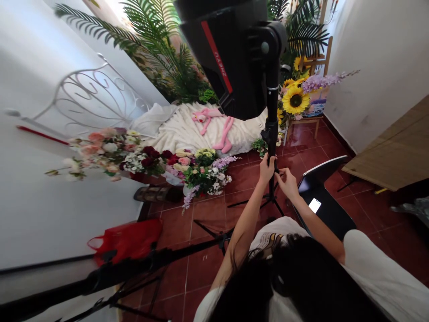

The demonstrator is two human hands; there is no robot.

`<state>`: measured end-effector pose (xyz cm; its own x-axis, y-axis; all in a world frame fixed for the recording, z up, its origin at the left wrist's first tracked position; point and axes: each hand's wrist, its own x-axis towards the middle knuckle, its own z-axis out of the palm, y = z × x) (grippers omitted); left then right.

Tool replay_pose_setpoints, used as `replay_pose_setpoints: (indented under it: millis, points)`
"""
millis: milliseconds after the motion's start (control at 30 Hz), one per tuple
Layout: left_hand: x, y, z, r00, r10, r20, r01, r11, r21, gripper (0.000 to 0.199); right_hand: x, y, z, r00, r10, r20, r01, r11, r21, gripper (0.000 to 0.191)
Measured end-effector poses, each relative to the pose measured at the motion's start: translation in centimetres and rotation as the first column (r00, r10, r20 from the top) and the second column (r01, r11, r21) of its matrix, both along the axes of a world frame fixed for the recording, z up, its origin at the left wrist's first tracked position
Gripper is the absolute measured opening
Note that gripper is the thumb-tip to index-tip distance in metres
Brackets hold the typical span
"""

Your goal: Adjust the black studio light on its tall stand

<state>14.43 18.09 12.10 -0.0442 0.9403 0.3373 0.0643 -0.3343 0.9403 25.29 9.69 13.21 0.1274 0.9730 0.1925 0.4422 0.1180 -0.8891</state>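
A black light stand rises upright in front of me, carrying a large black studio light with a red stripe. My left hand is wrapped round the stand's pole, below a clamp joint. On the pole's right side, my right hand has its thumb and fingers pinched together at a knob or collar, which the fingers mostly hide. The stand's legs are spread on the red tiled floor.
Flowers border a bed with a cream blanket and a pink plush toy. Sunflowers stand behind right. A black chair holds a phone. Another stand crosses lower left near a red bag.
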Motion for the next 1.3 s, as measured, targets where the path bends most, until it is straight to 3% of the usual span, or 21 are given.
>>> replay_pose_setpoints:
  millis: [133,300,400,467,533,600,700,767,867,967,1067,1300]
  points:
    - [-0.1,-0.1,0.3,1.0,-0.005,-0.006,0.005,1.0,-0.002,0.058,-0.8,0.5,0.1,0.964,-0.06,-0.259,0.028,0.992,-0.126,0.043]
    - [-0.2,-0.1,0.5,1.0,-0.021,-0.006,0.021,1.0,-0.007,0.057,-1.7,1.3,0.6,0.761,-0.145,-0.632,-0.146,0.911,-0.385,0.044]
    - [-0.2,0.0,0.4,1.0,-0.029,0.008,0.029,1.0,-0.004,0.057,-1.9,1.5,1.0,0.647,-0.182,-0.74,-0.22,0.886,-0.409,0.042]
    - [-0.2,0.0,0.3,1.0,-0.029,0.008,0.029,1.0,-0.005,0.056,-1.6,1.6,1.0,0.641,-0.161,-0.751,-0.267,0.87,-0.414,0.042]
    - [-0.2,0.0,0.4,0.999,-0.032,0.007,0.032,0.999,-0.009,0.055,-1.0,1.5,0.8,0.7,-0.1,-0.707,-0.303,0.855,-0.421,0.043]
    - [-0.2,-0.1,0.5,0.999,-0.038,0.005,0.038,0.999,-0.011,0.055,-0.2,1.4,0.6,0.8,-0.054,-0.598,-0.244,0.881,-0.405,0.042]
    - [-0.2,-0.1,0.5,0.999,-0.038,-0.001,0.038,0.999,-0.001,0.056,1.0,1.0,0.9,0.951,-0.013,-0.31,-0.06,0.973,-0.224,0.039]
    - [-0.2,-0.1,0.6,0.999,-0.036,-0.003,0.036,0.999,0.008,0.056,1.3,0.6,1.6,0.996,0.033,-0.087,-0.042,0.994,-0.105,0.038]
    - [-0.3,-0.1,0.6,0.999,-0.031,-0.008,0.031,0.999,0.013,0.056,0.9,-0.1,2.9,0.985,0.023,0.171,-0.005,0.995,-0.103,0.031]
    - [-0.3,-0.2,0.7,1.0,-0.028,-0.009,0.028,1.0,0.006,0.055,0.2,-0.5,3.8,0.955,-0.078,0.287,0.123,0.982,-0.141,0.027]
    - [-0.3,-0.2,0.8,0.999,-0.033,0.001,0.033,0.999,-0.008,0.057,-0.2,-0.6,4.1,0.933,-0.121,0.338,0.18,0.973,-0.147,0.027]
    - [-0.3,0.0,0.6,0.999,-0.037,0.01,0.037,0.999,0.0,0.056,-0.7,-0.5,3.5,0.935,-0.126,0.331,0.168,0.981,-0.1,0.027]
